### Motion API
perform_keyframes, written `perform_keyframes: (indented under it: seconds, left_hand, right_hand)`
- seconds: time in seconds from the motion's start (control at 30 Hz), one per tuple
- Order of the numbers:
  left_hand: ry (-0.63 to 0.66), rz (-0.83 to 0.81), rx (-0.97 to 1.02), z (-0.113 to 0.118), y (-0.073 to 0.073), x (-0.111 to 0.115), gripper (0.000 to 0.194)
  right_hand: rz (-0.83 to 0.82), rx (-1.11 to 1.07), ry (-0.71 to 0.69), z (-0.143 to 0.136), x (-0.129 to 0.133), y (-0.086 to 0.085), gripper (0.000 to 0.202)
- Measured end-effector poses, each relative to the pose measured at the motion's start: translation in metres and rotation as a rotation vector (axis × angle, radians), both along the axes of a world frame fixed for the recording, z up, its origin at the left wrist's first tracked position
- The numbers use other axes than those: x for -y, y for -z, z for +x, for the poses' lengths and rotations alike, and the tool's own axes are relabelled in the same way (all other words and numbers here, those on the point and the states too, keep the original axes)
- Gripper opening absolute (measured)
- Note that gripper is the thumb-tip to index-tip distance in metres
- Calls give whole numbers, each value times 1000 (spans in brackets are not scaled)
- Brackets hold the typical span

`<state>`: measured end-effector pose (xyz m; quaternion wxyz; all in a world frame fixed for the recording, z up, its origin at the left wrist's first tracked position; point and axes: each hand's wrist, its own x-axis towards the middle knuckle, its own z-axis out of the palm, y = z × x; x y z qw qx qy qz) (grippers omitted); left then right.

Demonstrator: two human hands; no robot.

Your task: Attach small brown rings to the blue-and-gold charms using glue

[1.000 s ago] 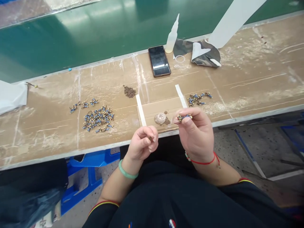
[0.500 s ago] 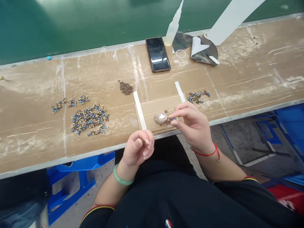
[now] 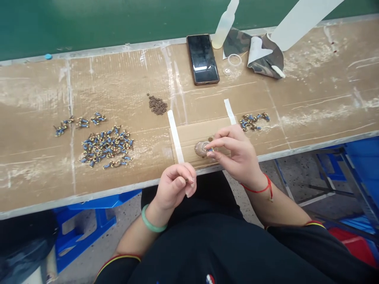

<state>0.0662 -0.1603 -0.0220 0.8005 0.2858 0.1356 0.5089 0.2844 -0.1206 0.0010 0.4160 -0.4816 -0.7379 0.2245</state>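
Observation:
My right hand [image 3: 238, 154] pinches a small blue-and-brown figurine [image 3: 211, 150] between thumb and fingers. It holds the figurine at the right edge of a small oval dish [image 3: 199, 149], which had a white blob in it a moment earlier; fingertips now partly cover it. The dish sits on a cardboard piece [image 3: 189, 134]. Nearer my body, my left hand [image 3: 173, 187] is closed on a tiny brown ring [image 3: 186, 180] at its fingertips. A pile of similar brown rings [image 3: 158, 105] lies beyond it. Many like figurines [image 3: 108, 145] are heaped at left, and a smaller group [image 3: 251, 120] lies at right.
White tape strips [image 3: 175, 136] flank the cardboard piece. Toward the green wall are a phone [image 3: 203, 59], a translucent nozzle bottle [image 3: 224, 29], a clear ring [image 3: 234, 60] and camouflage-patterned scraps [image 3: 268, 59]. Blue stools [image 3: 85, 225] stand under the table edge.
My right hand has brought the figurine slightly left, over the dish, covering more of it. The left hand keeps its ring and has shifted little. The camera view has also shifted.

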Motion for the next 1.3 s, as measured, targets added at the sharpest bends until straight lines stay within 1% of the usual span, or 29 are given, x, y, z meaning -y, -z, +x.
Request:
perform_keyframes:
  seconds: [0.23, 0.43, 0.57, 0.77, 0.87, 0.93, 1.03, 1.1, 1.17, 1.23, 1.3]
  left_hand:
    - [-14, 3, -4, 1, -2, 0, 35]
    - [-36, -30, -53, 3, -4, 0, 43]
    - [-46, -25, -32, 4, -4, 1, 40]
    - [-36, -14, 3, 4, -2, -1, 36]
    - [-41, -19, 6, 5, -3, -1, 35]
    - [-52, -12, -10, 5, -5, -1, 36]
    - [-97, 3, -61, 7, -10, 0, 35]
    - [-149, 35, -108, 9, -13, 1, 34]
    - [-220, 84, -167, 11, -17, 2, 34]
    - [-290, 132, -231, 13, -21, 4, 32]
    - [-356, 165, -294, 13, -24, 6, 28]
  right_hand:
    - [58, -18, 4, 0, 2, 0, 9]
    - [102, 61, 22, 4, 3, -4, 7]
    - [149, 54, 31, 4, 2, -4, 6]
    - [166, 78, 33, 10, 1, 0, 6]
    - [150, 62, 53, 9, 5, -2, 2]
    - [130, -53, 94, 1, 11, -7, 2]
    - [121, -372, 112, -23, 24, -16, 8]
    - [66, -568, 53, -43, 32, -20, 11]
    - [-34, -713, -16, -59, 39, -19, 13]
    - [-124, -818, -56, -69, 46, -16, 12]
    - [-174, -894, -71, -73, 53, -12, 10]
